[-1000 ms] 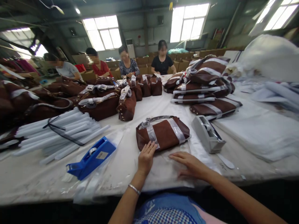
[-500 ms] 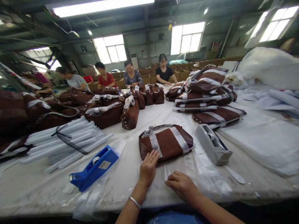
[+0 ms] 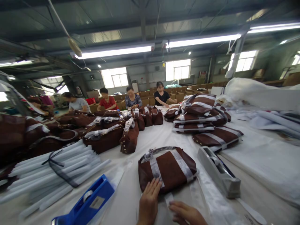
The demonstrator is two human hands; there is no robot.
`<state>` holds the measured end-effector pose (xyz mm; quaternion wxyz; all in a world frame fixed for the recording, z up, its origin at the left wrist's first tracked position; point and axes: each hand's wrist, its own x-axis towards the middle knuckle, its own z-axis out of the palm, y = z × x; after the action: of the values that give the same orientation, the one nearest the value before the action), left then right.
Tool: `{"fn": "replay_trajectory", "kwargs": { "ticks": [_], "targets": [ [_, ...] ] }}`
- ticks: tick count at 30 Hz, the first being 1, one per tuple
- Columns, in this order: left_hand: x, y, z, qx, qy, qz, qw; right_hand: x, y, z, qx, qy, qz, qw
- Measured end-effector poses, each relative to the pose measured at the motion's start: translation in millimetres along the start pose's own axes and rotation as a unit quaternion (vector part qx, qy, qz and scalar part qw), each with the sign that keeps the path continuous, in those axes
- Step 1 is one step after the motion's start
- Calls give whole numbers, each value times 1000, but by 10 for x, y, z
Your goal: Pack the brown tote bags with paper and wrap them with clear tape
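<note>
While by 1 brn bag (image 3: 170,168), 2 hands (image 3: 148,204)

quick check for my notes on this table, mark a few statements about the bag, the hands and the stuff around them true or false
1. The left hand touches the front bag. True.
2. The blue tape dispenser is to the right of that bag. False: it is to the left; the grey dispenser is on the right.
3. A dark tie goes around the pale rolls. True.
4. The right hand rests on top of the front bag. False: it is at the bag's near side, off it.
</note>
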<state>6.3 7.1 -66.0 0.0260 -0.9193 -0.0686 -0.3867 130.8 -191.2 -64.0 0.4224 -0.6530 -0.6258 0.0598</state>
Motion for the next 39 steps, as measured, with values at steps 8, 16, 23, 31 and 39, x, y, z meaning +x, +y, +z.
{"fn": "replay_trajectory", "kwargs": {
  "ticks": [8, 16, 23, 31, 39],
  "targets": [
    [52, 52, -149, -84, -86, -58, 991, 120, -170, -168, 96, -24, 69, 993],
    [48, 63, -171, -97, -110, -80, 986, 306, -379, -304, 472, -78, 175, 861],
    [65, 64, -183, -101, -118, -86, 984, 179, -215, -166, 253, -94, 133, 954],
    [60, 52, -183, -101, -117, -87, 984, 159, -270, -110, 219, -80, 72, 970],
    [66, 58, -178, -106, -115, -92, 983, 214, -294, -54, 332, -31, 176, 926]
  ]
}}
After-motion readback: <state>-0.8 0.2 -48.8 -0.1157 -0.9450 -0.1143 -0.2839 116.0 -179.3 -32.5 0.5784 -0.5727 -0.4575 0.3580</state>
